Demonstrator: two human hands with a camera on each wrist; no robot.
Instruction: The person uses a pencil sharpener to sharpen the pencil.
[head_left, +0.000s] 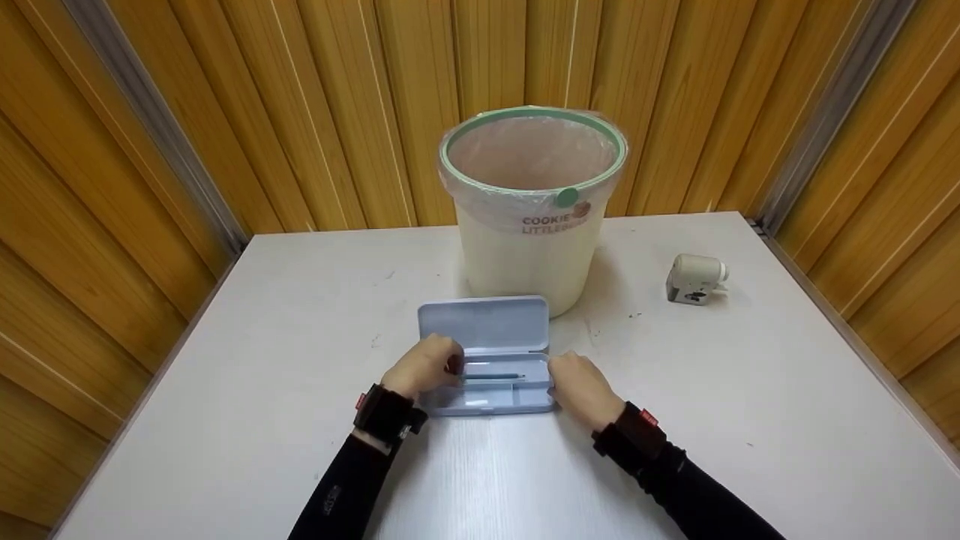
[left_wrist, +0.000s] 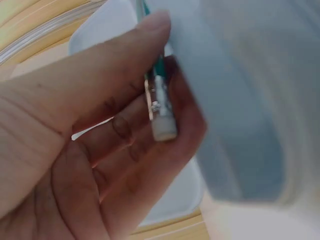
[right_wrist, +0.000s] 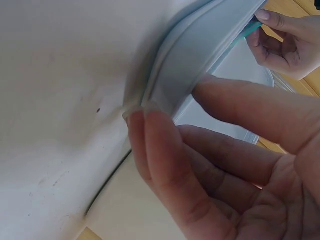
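Note:
A light blue pencil case (head_left: 486,324) lies on the table with its lid raised towards the back and its divided tray facing up. Over the left of the tray, my left hand (head_left: 424,365) pinches a teal pencil (head_left: 499,376) near its eraser end. The metal band and white eraser (left_wrist: 164,128) stick out past the thumb in the left wrist view. At the case's right end is my right hand (head_left: 585,386). Its thumb and fingers hold the case's end wall (right_wrist: 187,60) in the right wrist view. Whether the pencil touches the tray, I cannot tell.
Right behind the case stands a cream bin (head_left: 525,259) with a green rim and a clear liner. A small beige device (head_left: 694,279) sits at the right on the white table (head_left: 300,315). Wood-patterned panels (head_left: 337,112) enclose the back and sides.

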